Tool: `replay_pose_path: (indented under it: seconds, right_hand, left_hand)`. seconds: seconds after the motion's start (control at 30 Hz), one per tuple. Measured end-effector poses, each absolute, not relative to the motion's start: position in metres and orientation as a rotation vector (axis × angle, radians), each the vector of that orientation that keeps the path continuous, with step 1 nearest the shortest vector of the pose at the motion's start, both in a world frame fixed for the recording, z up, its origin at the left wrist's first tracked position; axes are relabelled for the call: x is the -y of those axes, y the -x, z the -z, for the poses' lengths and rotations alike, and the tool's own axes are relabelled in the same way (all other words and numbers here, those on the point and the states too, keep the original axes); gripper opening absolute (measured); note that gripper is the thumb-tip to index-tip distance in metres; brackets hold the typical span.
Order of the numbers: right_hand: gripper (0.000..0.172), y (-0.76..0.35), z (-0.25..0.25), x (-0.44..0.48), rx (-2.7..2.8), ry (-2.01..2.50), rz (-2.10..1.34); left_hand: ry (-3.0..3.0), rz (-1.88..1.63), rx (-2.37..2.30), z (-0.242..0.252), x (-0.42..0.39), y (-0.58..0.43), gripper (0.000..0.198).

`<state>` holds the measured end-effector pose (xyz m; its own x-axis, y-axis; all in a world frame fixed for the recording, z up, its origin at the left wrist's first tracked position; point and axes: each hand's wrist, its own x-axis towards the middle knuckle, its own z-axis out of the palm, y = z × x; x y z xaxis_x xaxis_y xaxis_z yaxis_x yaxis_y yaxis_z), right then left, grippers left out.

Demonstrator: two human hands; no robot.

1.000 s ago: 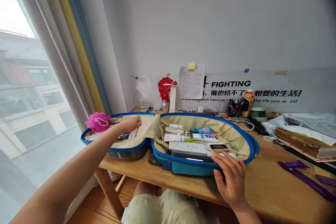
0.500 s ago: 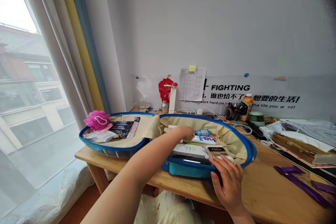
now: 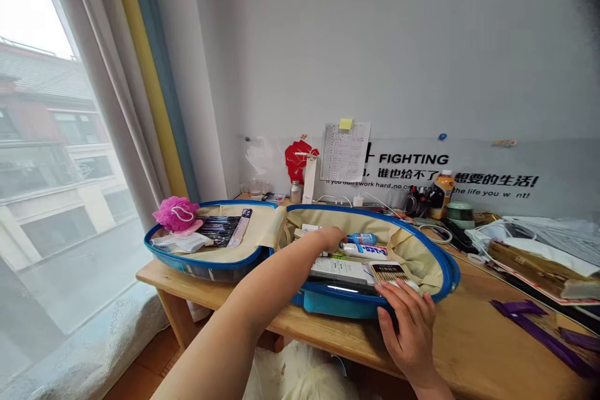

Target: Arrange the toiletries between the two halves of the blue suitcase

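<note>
From my seat, an orange-labelled drink bottle (image 3: 442, 195) stands beside a green lidded cup (image 3: 460, 214) on the bench (image 3: 469, 331), with purple straps (image 3: 548, 340) nearer me.

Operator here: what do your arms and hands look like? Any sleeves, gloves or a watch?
No sleeves or gloves: the left forearm, left hand and right hand are all bare. No watch or bracelet shows on the left wrist, and no rings show on the right hand's fingers.

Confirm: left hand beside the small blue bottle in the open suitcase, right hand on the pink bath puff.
No: the head view shows the right hand on the suitcase's near blue rim, not the pink puff. The left hand is beside the blue bottle.
</note>
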<state>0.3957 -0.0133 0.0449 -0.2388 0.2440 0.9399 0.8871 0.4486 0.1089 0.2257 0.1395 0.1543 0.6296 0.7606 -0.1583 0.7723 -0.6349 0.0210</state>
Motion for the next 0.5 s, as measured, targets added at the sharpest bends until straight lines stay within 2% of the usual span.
replay_pose_path:
  seconds: [0.17, 0.3, 0.5]
  right_hand:
    - [0.027, -0.395, -0.048, 0.012, 1.736, 0.946, 0.863]
    - [0.027, -0.396, -0.047, 0.009, 1.734, 0.925, 0.881]
    - [0.026, -0.397, -0.046, 0.007, 1.729, 0.908, 0.897]
  left_hand:
    - [-2.767, -0.098, -1.365, -0.176, -0.125, -0.216, 0.036]
    - [-2.718, -0.365, -1.482, -0.194, -0.116, -0.189, 0.039]
    - [-2.506, -0.427, -1.854, -0.198, -0.116, -0.098, 0.035]
